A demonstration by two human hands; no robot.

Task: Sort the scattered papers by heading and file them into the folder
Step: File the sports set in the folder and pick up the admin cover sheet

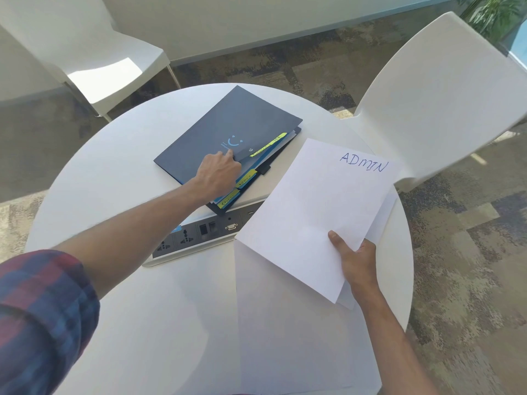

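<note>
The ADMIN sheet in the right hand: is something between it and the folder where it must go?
Only the folder's closed cover blocks the ADMIN sheet. The left hand touches the cover at its tabbed edge. The table between sheet and folder is bare. The right hand holds the sheets above the table.

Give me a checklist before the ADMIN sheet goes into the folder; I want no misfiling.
1. Heading readable on the top paper: ok, it says ADMIN.
2. Papers held firmly by the right hand: ok.
3. Left hand at the folder flap: ok, fingers at its edge.
4. Folder opened: not ok, cover is down.
5. Matching yellow tab found: cannot tell, writing is too small.
6. Sheets beneath also ADMIN: cannot tell, hidden.
</note>
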